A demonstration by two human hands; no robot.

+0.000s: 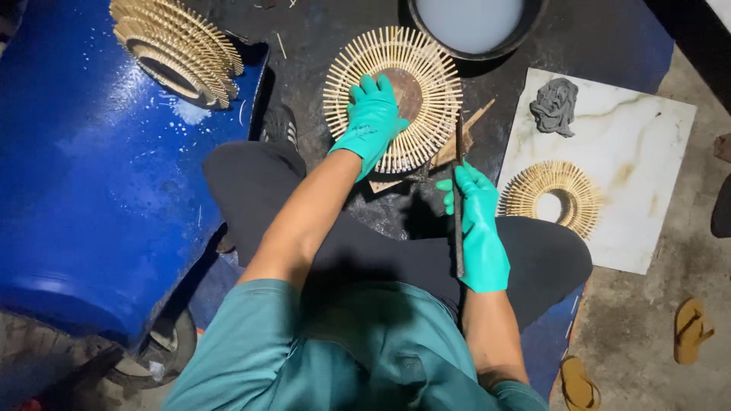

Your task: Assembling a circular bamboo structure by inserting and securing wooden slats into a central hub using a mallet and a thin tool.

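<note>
Fingers of your left hand spread flat, pressing the stick ring down near its brown centre; sticks fan out all round them. Fingers of your right hand curled tight around a dark rod, upright, its tip at the ring's near-right edge beside wood scraps. Right of those fingers: a marble tile bearing a second ring and a grey rag. Beyond your left fingers, a bowl of pale liquid. Far left, stacked rings on a blue drum.

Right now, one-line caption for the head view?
Gloved left hand presses a round stick ring flat while right hand holds a thin dark rod.
</note>
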